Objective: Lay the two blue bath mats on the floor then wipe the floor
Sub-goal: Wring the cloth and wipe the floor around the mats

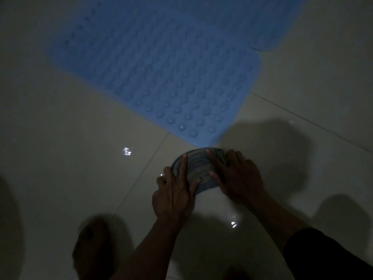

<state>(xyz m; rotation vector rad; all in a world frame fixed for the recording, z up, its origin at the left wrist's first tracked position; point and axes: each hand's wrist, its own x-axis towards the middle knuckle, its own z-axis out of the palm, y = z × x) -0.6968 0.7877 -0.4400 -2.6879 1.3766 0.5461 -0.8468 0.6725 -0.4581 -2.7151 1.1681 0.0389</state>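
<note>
Dim, glossy pale tiled floor [70, 118] with blue bath mats [161, 67] laid flat.

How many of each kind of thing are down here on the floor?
Blue bath mats: 2, near mat and far mat
Cloth: 1
Hands: 2, left hand and right hand, on the cloth
Foot: 1
Total: 6

No text, label, brand, number or sign can be read anywhere in this dim view.

Single head-worn view, steeply downward, close above the tiled floor [60, 122] and hands
</note>
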